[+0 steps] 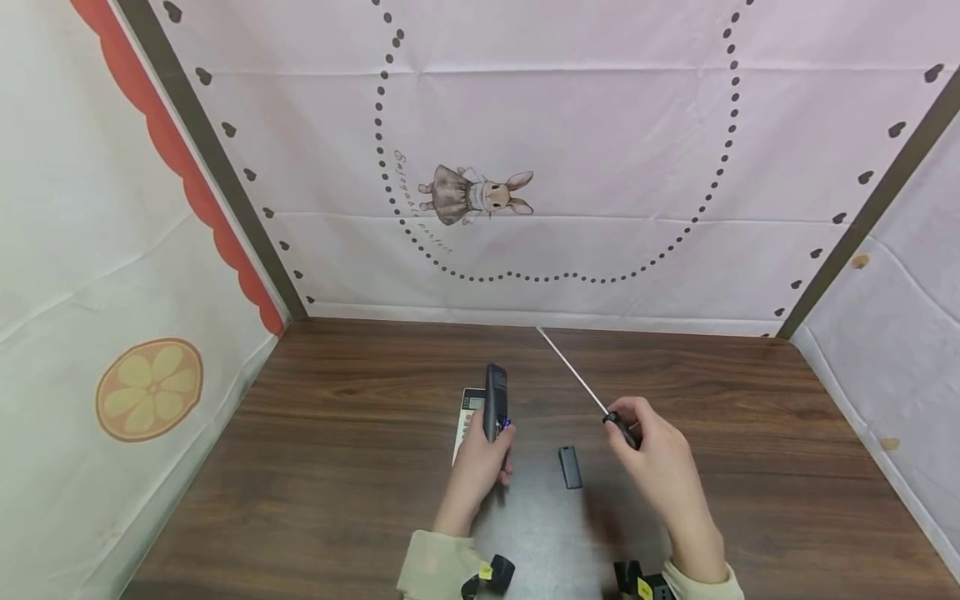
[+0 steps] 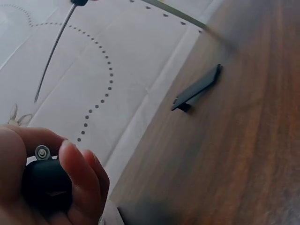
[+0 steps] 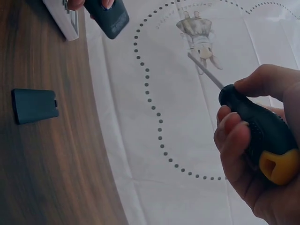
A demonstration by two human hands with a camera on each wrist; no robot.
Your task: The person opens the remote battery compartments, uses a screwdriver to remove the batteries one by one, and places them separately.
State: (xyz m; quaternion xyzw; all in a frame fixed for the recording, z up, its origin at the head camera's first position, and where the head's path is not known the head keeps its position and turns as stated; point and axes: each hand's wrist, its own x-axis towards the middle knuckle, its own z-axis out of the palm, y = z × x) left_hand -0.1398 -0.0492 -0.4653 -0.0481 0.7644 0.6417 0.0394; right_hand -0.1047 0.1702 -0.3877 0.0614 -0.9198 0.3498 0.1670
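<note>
My left hand (image 1: 478, 467) grips a black remote control (image 1: 495, 393), held upright above the table. A small round metal end (image 2: 42, 152) shows at the device in the left wrist view, with a finger against it. My right hand (image 1: 663, 467) holds a screwdriver (image 3: 258, 122) by its black and yellow handle. Its long thin shaft points up and to the left, its tip apart from the remote. Between the hands, a dark battery cover (image 1: 570, 467) lies on the table; its clip end shows in the right wrist view.
A white calculator (image 1: 467, 417) lies behind my left hand, partly hidden by it and the remote. The brown wooden table (image 1: 337, 467) ends at a pale printed cloth (image 1: 585, 167) at the back, with cloth walls on both sides.
</note>
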